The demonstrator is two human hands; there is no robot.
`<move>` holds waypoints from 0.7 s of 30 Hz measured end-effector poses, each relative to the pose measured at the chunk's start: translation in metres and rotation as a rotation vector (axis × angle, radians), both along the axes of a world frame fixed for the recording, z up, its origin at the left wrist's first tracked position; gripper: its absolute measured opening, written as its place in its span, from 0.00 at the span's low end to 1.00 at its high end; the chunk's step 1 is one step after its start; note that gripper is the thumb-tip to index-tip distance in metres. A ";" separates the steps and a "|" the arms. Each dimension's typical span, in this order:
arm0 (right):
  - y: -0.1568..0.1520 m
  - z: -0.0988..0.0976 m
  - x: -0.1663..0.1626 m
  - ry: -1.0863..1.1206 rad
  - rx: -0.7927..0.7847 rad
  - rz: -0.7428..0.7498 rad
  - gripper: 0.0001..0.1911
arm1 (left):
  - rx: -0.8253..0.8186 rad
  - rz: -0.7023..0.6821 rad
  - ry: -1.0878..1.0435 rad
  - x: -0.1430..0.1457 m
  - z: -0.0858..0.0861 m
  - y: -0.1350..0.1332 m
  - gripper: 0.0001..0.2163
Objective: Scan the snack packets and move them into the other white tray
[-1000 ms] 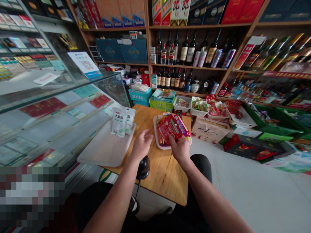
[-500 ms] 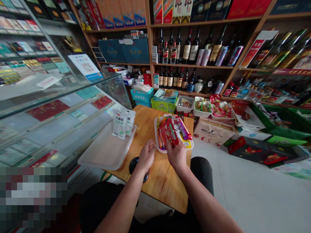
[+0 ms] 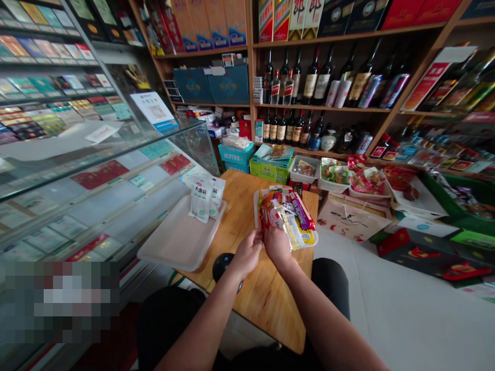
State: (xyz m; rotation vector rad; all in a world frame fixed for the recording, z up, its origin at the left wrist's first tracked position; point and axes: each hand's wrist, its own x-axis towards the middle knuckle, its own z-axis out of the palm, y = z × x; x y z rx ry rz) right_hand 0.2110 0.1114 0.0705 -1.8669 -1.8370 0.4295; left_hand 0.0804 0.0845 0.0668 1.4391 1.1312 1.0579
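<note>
Hands meet at the near edge of the white tray of snack packets on the wooden table: left hand and right hand pinch a red packet, mostly hidden, print unreadable. White pouches bear blue characters.

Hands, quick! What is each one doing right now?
Left hand: fingers curled at the near edge of the snack tray, touching a red snack packet.
Right hand: closed on the same red snack packet.
</note>
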 end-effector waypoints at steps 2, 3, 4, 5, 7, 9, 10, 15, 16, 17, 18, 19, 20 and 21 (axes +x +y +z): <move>0.004 -0.001 -0.001 -0.045 0.013 0.027 0.11 | 0.007 -0.011 -0.006 0.001 0.000 -0.001 0.17; 0.005 -0.001 -0.001 -0.052 0.036 0.035 0.12 | 0.004 -0.015 -0.017 0.000 0.001 -0.002 0.16; 0.004 0.000 -0.001 -0.051 0.057 0.035 0.12 | -0.003 -0.020 -0.034 0.000 0.003 -0.003 0.16; 0.003 0.000 -0.001 -0.044 0.069 0.031 0.13 | -0.016 -0.021 -0.053 -0.002 0.006 -0.004 0.16; -0.003 0.003 0.000 -0.020 0.077 0.005 0.13 | -0.043 -0.007 -0.081 -0.007 0.012 -0.006 0.17; -0.009 0.008 0.001 0.019 0.132 -0.031 0.12 | -0.057 0.028 -0.096 -0.016 0.020 -0.007 0.18; -0.011 0.011 0.001 0.047 0.187 -0.048 0.12 | -0.054 0.051 -0.097 -0.022 0.023 -0.007 0.18; -0.018 0.045 -0.007 0.220 0.436 -0.037 0.11 | 0.011 0.187 -0.105 -0.065 0.033 0.013 0.15; -0.017 0.053 -0.012 0.247 0.455 -0.006 0.11 | 0.020 0.227 -0.112 -0.075 0.033 0.020 0.15; -0.015 0.060 -0.017 0.273 0.459 0.030 0.11 | 0.026 0.272 -0.117 -0.087 0.032 0.028 0.16; -0.012 0.065 -0.024 0.297 0.447 0.072 0.10 | 0.028 0.312 -0.114 -0.099 0.030 0.036 0.16; -0.008 0.069 -0.032 0.321 0.416 0.114 0.10 | 0.028 0.351 -0.101 -0.111 0.028 0.044 0.17; -0.002 0.071 -0.042 0.344 0.366 0.156 0.10 | 0.027 0.389 -0.082 -0.124 0.026 0.052 0.17; 0.004 0.070 -0.052 0.370 0.304 0.192 0.09 | 0.024 0.418 -0.061 -0.137 0.025 0.060 0.18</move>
